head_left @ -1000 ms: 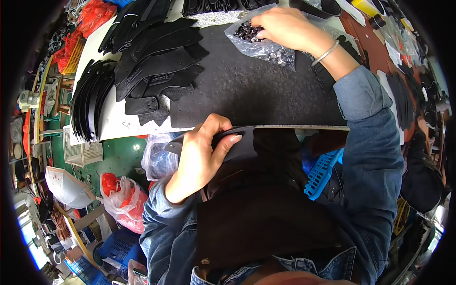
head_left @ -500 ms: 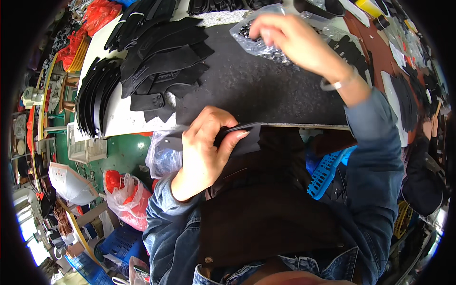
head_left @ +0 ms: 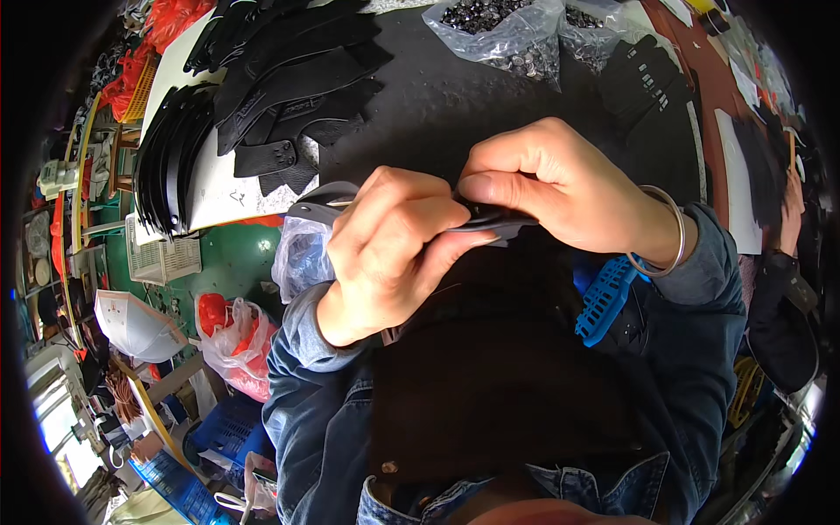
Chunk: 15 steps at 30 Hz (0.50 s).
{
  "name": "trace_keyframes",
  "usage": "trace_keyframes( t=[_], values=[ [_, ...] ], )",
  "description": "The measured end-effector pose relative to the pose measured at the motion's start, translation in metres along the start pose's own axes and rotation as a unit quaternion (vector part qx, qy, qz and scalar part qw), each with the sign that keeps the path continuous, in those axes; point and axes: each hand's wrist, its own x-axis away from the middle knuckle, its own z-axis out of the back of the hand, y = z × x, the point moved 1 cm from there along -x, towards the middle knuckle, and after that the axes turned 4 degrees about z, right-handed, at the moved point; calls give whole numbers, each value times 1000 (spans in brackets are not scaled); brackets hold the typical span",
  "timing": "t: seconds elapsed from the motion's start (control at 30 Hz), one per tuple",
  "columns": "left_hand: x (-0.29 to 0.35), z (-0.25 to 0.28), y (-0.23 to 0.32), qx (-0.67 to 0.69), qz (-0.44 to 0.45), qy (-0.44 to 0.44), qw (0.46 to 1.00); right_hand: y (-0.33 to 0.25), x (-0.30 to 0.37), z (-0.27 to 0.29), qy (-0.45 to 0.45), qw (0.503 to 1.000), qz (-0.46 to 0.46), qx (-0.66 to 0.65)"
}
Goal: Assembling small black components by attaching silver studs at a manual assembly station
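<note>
My left hand is closed on a black leather piece just off the table's near edge. One rounded end of the piece sticks out left of my fingers. My right hand meets the left one at the piece's upper edge, thumb and forefinger pinched. Whatever lies in that pinch is hidden by the fingers. Beyond the hands, a clear plastic bag lies open with many small dark metal fasteners in it. A second bag of similar fasteners lies beside it.
Cut black leather pieces are heaped at the table's left, with curved black strips next to them. More black pieces lie on the right. A blue plastic basket sits below the table edge. Another person's hand shows far right.
My right hand has come back from the bag of fasteners to the leather piece in my left hand. Its fingers are now pinched against the piece.
</note>
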Motion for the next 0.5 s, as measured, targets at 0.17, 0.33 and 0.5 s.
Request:
trace_keyframes(
  t=[0.17, 0.33, 0.5],
  values=[
    [-1, -1, 2, 19, 62, -4, 998, 1, 3, -4, 62, 993, 75, 70],
    [6, 8, 0, 89, 145, -5, 985, -20, 5, -13, 70, 966, 162, 188],
    [5, 16, 1, 149, 238, -79, 956, -24, 2, -20, 81, 947, 171, 260]
  ],
)
